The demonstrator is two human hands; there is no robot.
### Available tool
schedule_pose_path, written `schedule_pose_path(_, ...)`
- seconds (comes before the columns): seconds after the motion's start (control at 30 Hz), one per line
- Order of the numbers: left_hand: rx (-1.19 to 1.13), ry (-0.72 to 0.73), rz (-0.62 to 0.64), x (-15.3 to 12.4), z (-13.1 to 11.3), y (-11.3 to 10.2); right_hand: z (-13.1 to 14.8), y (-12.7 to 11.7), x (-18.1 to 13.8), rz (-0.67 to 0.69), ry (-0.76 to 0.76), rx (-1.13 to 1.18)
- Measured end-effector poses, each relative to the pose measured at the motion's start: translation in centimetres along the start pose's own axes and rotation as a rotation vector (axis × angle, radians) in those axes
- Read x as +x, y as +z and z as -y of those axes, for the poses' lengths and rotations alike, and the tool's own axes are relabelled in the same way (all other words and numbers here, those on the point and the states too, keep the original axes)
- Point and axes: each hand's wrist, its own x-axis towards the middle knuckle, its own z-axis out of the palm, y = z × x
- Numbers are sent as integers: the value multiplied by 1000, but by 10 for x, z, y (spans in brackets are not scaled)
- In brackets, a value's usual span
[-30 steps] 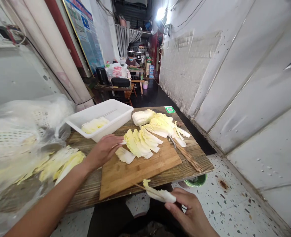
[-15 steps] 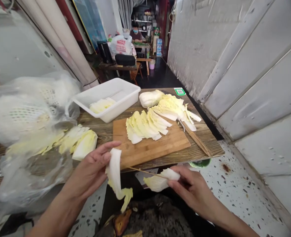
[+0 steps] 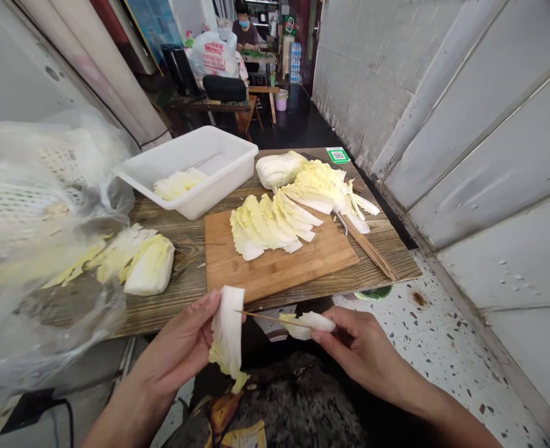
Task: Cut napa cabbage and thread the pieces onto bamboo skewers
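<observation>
Pinching a cabbage leaf (image 3: 228,323) in the left hand (image 3: 186,342), white end up. Pinching a second leaf (image 3: 320,320) with a thin skewer (image 3: 265,317) in the right hand (image 3: 356,336), pointing the skewer at the first leaf's white part; unable to tell if piercing it. Noting sliced leaves (image 3: 265,227) fanned on the chopping board (image 3: 279,274) beyond both hands.

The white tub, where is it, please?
In the head view, the white tub stands left of centre on the table, beyond the cutting board, beside the clear plastic bag.
</observation>
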Motion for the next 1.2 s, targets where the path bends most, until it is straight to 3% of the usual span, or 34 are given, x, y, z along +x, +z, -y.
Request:
schedule_pose_path(0.13,41,-5,101,-2,3,2,-1,-2,-4,25,25,29)
schedule_pose_path(0.5,84,18,16,2,0,2,-5,-15,-15,18,51,-9)
schedule_pose_path(0.87,159,40,135,2,0,3,-4,-16,-17,36,30,-60)
schedule_pose_path(1.03,355,125,142,-3,-1,0,-3,-23,-23,73,-6,-156)
schedule_pose_path(1.13,557,274,173,-8,-3,-2,0,-31,-31,108,-52,-219)
schedule_pose_path(1.2,735,420,275,-12,-4,-2,5,-37,-37,131,-112,-273)
